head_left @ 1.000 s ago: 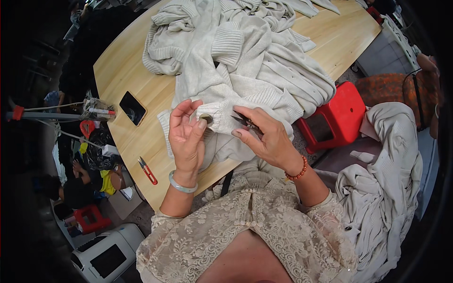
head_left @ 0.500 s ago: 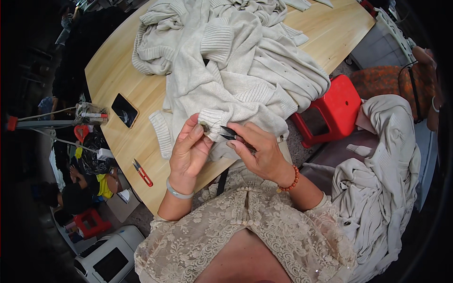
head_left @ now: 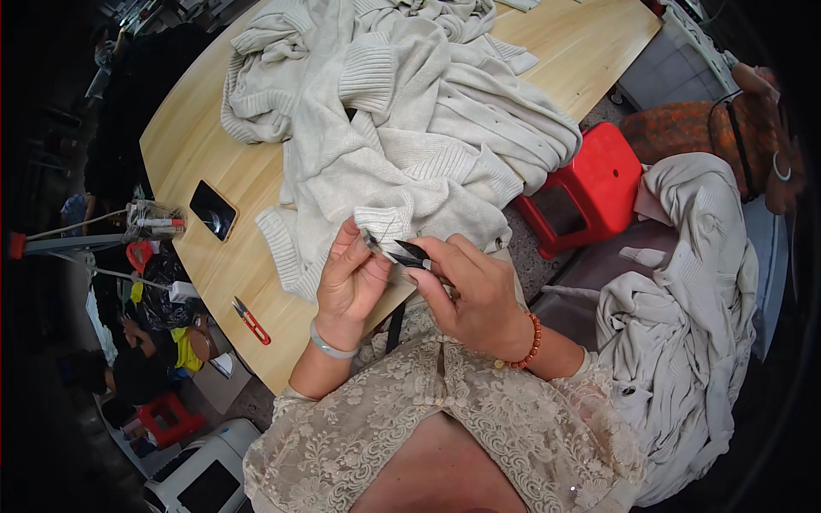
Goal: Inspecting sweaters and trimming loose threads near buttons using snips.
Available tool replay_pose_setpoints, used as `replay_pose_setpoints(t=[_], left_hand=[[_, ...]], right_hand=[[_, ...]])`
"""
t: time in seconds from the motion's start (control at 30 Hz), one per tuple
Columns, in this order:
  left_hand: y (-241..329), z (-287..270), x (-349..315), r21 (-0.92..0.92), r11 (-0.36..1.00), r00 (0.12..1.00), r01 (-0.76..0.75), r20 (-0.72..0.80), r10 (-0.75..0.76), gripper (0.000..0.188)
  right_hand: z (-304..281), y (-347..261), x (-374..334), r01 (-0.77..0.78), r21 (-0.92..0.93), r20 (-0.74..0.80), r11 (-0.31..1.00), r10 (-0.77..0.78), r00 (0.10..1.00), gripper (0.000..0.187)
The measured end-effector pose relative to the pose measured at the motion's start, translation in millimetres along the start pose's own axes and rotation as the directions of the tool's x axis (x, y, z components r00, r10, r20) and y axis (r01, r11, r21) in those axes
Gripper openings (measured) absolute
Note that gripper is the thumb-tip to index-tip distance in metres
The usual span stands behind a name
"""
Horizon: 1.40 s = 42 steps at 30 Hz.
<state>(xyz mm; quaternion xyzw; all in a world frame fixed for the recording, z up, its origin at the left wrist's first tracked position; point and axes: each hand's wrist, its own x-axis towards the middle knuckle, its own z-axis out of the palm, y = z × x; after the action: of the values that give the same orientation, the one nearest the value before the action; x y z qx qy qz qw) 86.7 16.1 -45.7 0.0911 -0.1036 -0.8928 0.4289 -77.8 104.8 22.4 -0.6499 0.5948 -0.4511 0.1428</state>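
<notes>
Pinched between the thumb and fingers of my left hand (head_left: 352, 278) is a small, dark, round piece that looks like a button, mostly hidden by the fingertips. It is held against the ribbed end of a cream knit sweater (head_left: 385, 221), where a thin dark thread shows. My right hand (head_left: 479, 295) grips black thread snips (head_left: 412, 254), their pointed blades aimed left at the thread beside my left fingertips. I cannot tell whether the blades touch the thread. The sweater lies in a heap of knitwear on the wooden table (head_left: 184, 145).
Left on the table are a phone (head_left: 213, 210) and red-handled snips (head_left: 251, 321). A red stool (head_left: 603, 184) stands at the right, beside more draped cream knitwear (head_left: 684, 316). Another person's arm (head_left: 776, 141) shows at far right; a seated person (head_left: 141, 355) is at far left.
The black snips have come down and left, closer to my left fingertips. My left hand keeps its pinch, and the whole view has shifted slightly.
</notes>
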Motion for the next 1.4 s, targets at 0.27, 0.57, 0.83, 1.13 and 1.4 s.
replay_pose_setpoints(t=[0.27, 0.57, 0.83, 1.13, 1.4], left_hand=[[-7, 1, 1, 0.07, 0.997, 0.999, -0.04, 0.037, 0.038, 0.033], [-10, 12, 4, 0.11, 0.992, 0.999, -0.053, -0.001, 0.053, 0.031], [-8, 10, 6, 0.146, 0.988, 0.999, -0.042, -0.015, 0.045, 0.029], [-10, 8, 8, 0.118, 0.993, 1.0, 0.002, -0.021, 0.001, 0.029], [-10, 4, 10, 0.139, 0.99, 1.0, 0.003, -0.023, 0.0, 0.027]], right_hand=[[-9, -3, 0, -0.074, -0.02, 0.064, 0.997, 0.075, 0.995, 0.026], [-10, 0, 5, -0.067, -0.013, 0.088, 0.998, 0.068, 0.994, 0.02], [-11, 7, 9, -0.007, -0.09, 0.118, 0.996, 0.017, 0.993, 0.019], [-15, 10, 11, 0.021, -0.142, 0.18, 0.99, 0.005, 0.984, 0.019], [-10, 9, 10, 0.117, -0.349, 0.129, 0.93, -0.075, 0.989, 0.024]])
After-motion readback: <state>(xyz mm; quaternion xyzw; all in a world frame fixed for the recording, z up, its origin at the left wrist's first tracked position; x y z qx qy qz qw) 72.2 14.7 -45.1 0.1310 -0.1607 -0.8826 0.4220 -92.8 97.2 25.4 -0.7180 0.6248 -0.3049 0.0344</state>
